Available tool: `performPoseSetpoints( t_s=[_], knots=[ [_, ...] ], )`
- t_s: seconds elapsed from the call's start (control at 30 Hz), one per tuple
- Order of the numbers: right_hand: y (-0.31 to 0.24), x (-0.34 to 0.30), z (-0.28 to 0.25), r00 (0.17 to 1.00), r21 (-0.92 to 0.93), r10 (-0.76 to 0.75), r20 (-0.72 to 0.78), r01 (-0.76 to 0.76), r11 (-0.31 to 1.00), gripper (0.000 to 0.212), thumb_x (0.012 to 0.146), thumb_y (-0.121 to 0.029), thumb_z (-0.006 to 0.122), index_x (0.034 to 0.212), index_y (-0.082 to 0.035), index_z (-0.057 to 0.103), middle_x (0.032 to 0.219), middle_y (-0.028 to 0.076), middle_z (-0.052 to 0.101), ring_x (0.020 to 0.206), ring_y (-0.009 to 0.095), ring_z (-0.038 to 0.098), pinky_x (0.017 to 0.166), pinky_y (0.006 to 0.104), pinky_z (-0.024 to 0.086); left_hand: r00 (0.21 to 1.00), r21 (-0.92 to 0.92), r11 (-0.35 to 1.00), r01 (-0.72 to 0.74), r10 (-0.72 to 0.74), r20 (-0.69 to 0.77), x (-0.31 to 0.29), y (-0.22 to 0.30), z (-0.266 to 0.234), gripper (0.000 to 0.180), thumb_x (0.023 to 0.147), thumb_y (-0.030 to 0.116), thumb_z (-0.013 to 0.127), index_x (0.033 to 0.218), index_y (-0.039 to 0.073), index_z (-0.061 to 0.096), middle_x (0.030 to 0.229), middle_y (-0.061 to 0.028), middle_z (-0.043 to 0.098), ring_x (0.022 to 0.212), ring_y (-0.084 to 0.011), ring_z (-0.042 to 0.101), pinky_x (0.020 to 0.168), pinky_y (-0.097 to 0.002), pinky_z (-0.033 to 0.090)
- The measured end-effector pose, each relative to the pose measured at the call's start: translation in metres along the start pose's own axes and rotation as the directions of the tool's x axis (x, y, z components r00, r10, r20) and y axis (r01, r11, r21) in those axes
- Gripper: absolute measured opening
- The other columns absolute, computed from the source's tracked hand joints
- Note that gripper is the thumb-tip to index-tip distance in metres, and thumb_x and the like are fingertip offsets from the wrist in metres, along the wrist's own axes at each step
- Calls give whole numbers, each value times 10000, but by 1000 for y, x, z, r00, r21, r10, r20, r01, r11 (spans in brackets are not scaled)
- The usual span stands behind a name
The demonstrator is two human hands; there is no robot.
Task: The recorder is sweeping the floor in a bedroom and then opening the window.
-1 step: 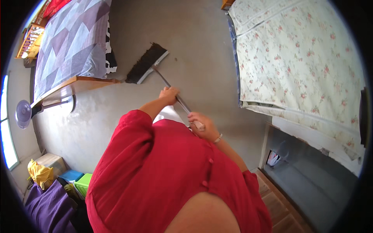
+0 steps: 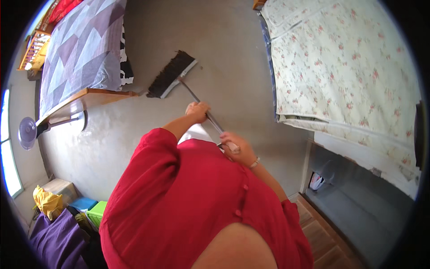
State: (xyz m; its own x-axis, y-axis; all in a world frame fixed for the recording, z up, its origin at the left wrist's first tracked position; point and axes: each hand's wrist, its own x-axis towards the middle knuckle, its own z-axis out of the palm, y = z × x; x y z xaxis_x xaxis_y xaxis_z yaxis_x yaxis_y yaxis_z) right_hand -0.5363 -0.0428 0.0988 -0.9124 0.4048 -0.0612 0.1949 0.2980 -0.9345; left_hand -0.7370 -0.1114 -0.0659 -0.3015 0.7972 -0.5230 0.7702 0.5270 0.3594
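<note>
I hold a broom (image 2: 171, 76) with a wide head of dark bristles, a pale edge strip and a long grey handle (image 2: 215, 121). My left hand (image 2: 198, 112) is wrapped round the middle of the handle. Nearer my body, my right hand (image 2: 238, 150) grips the handle close to its upper end, with a bracelet at the wrist. The bristles rest on the grey floor (image 2: 224, 40), their left end close to the corner of a wooden bed frame. A small dark speck (image 2: 201, 67) lies on the floor just right of the broom head.
A bed (image 2: 85, 54) with a purple-grey patterned cover stands at the left, beside a purple fan (image 2: 27, 133). Floral fabric (image 2: 331, 67) covers a large piece at the right. Lower left are a green bin (image 2: 96, 214), a yellow bag (image 2: 48, 201) and purple cloth (image 2: 58, 237).
The broom and both my hands have shifted slightly right and toward me. My grip on the handle is the same.
</note>
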Motion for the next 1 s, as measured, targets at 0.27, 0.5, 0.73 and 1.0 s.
performPoseSetpoints(
  t_s=[0.27, 0.5, 0.73, 1.0],
  knots=[
    [-49, -159, -103, 979, -103, 148, -143, -163, 981, 135, 700, -24, 611, 826, -25, 563, 934, 117, 613, 863, 244, 600, 758, 309, 459, 878, -102, 886, -453, 463, 123, -37, 190, 70, 335, 704, 372, 642, 994, 211, 598, 977, -32, 605, 984, -232, 543, 823, -419, 402],
    [-112, -183, -134, 940, -148, 250, -233, -288, 946, 140, 687, -5, 609, 824, -5, 580, 848, 124, 624, 760, 215, 617, 686, 273, 466, 658, -235, 648, -725, 752, 45, -72, 270, 54, 282, 694, 393, 638, 838, 158, 581, 786, -63, 611, 801, -279, 583, 775, -407, 396],
    [-198, -163, -138, 975, -329, -209, -74, 174, 928, 137, 672, -98, 628, 766, -28, 557, 693, 127, 619, 602, 202, 610, 553, 271, 451, 555, -328, 462, -824, 777, -298, -134, 261, -8, 262, 666, 341, 649, 689, 100, 549, 719, -80, 575, 747, -302, 563, 748, -413, 404],
    [-253, -146, -127, 745, -221, -664, 64, 659, 719, 217, 677, -269, 652, 695, -106, 510, 526, 51, 585, 342, 102, 394, 369, 218, 295, 555, -458, 337, -823, 649, -521, -233, 196, -77, 250, 662, 257, 652, 644, 68, 491, 656, -95, 518, 692, -308, 535, 595, -413, 410]
  ],
)
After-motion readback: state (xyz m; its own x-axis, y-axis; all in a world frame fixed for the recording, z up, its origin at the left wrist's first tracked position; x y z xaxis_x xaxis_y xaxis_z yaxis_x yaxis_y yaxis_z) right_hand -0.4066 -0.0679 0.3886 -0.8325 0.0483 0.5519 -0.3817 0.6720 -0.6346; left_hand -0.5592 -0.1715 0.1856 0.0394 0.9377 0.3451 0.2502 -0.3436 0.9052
